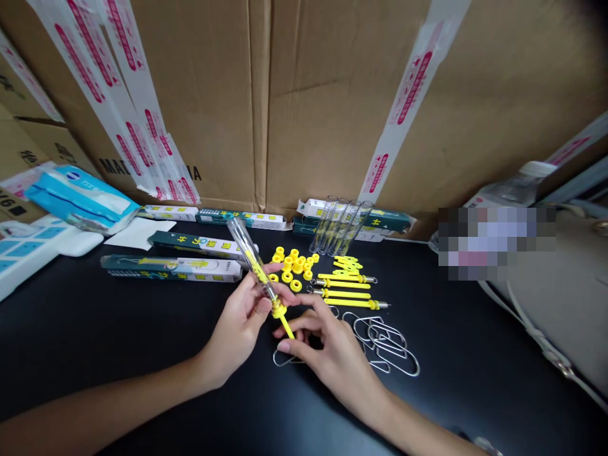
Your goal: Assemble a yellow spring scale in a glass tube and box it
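Gripping a clear tube over the black table, the left hand has its fingers closed round the lower part; the right hand pinches the yellow rod at the tube's bottom end. Right of the tube lie yellow rings, more yellow rods and bent wires; left of it, narrow boxes; behind it stands a big carton.

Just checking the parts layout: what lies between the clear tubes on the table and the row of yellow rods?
In the head view, a cluster of small yellow pieces lies between the clear tubes and the yellow rods.
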{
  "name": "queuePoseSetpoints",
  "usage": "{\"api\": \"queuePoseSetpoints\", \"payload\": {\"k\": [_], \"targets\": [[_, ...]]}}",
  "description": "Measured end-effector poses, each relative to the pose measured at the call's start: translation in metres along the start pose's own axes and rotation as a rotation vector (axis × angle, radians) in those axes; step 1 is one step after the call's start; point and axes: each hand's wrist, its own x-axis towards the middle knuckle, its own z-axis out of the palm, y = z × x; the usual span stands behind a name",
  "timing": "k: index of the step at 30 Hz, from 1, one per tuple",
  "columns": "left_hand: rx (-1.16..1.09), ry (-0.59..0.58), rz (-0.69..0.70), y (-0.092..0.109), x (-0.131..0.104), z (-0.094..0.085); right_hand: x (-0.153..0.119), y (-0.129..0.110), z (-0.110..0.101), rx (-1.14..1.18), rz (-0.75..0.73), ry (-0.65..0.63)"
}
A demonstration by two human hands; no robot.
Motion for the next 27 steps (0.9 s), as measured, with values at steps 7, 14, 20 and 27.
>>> {"api": "queuePoseSetpoints", "payload": {"k": [7, 14, 20, 27], "targets": [[0.033, -0.027, 0.017, -0.002, -0.002, 0.003, -0.005, 0.005, 0.001, -0.027, 0.001, 0.035], [0.006, -0.049, -0.047, -0.001, -0.005, 0.003, -0.011, 0.002, -0.007, -0.145, -0.078, -0.11], [-0.065, -0.064, -0.093, -0.002, -0.004, 0.002, -0.009, 0.008, -0.014, -0.278, -0.326, -0.15], [-0.103, -0.217, -0.167, -0.002, -0.005, 0.003, -0.006, -0.001, -0.025, -0.737, -0.8, 0.077]]}}
